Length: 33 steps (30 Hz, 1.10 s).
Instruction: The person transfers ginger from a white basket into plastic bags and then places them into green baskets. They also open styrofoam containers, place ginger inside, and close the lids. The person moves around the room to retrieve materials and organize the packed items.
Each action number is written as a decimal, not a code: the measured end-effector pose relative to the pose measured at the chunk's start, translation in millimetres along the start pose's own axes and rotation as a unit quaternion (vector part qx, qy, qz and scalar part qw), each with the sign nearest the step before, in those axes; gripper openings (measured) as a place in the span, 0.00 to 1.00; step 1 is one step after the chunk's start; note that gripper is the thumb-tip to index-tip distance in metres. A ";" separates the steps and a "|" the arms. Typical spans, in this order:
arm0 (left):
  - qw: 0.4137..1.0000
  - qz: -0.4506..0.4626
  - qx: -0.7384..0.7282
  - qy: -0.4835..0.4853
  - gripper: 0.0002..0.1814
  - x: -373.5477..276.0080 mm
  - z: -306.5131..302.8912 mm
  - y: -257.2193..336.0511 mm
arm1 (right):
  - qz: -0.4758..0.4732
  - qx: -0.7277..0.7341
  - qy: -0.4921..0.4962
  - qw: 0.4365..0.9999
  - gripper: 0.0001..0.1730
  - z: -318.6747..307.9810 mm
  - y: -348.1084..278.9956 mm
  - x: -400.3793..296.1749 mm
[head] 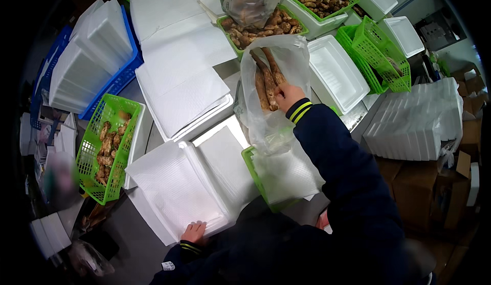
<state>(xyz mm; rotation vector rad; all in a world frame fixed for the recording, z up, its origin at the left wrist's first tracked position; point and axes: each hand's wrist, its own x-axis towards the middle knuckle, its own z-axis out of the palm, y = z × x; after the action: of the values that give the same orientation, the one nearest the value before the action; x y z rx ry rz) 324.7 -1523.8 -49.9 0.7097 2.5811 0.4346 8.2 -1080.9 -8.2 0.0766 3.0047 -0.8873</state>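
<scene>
My right hand (pixel 288 96) reaches into a translucent plastic bag (pixel 255 131), its fingers curled at the lower end of long brown mushrooms (pixel 266 80); whether it grips one is hard to tell. At the bottom, my left hand (pixel 194 232) rests on the near edge of a white foam box lined with a paper sheet (pixel 184 187), fingers slightly spread, holding nothing. Between the hands lies another white liner sheet (pixel 227 162). Below the bag, a quilted white sheet (pixel 287 175) covers part of a green basket (pixel 259 177).
A green basket (pixel 86 158) of mushrooms stands left, near foam boxes (pixel 86 51) in a blue crate (pixel 128 62). Paper-covered boxes (pixel 184 97) fill the middle. Beyond the bag is a mushroom basket (pixel 301 18) with another bag (pixel 249 1). Right are an empty foam box (pixel 339 74) and stacked foam lids (pixel 414 124).
</scene>
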 end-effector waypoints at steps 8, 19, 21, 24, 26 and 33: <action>0.999 -0.028 -0.009 -0.018 0.27 -1.8 -1.1 4.1 | 0.088 -0.066 -0.032 0.993 0.16 31.8 1.5 76.7; 1.000 -0.006 -0.018 -0.013 0.30 2.4 -3.9 2.6 | -0.071 0.071 -0.141 0.985 0.14 51.9 -52.1 55.3; 0.999 -0.022 -0.019 -0.042 0.29 3.8 -7.5 4.8 | -0.085 0.113 -0.092 0.986 0.17 65.0 -79.8 37.9; 0.996 -0.036 -0.024 -0.077 0.31 8.9 -18.7 8.9 | -0.044 0.255 -0.100 0.961 0.30 53.1 -127.0 21.7; 0.995 -0.045 -0.017 -0.092 0.32 6.8 -16.7 7.6 | -0.130 0.268 -0.055 0.953 0.36 67.7 -140.3 12.1; 0.988 -0.041 -0.034 -0.147 0.33 7.6 -14.8 2.3 | 0.000 0.079 0.004 0.997 0.17 41.4 -66.3 37.0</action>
<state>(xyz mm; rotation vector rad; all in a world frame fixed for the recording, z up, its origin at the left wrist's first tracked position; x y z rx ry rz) 312.6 -1520.4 -38.7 0.5931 2.2965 0.3607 -32.3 -1157.3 -7.8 0.0806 2.9375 -1.1249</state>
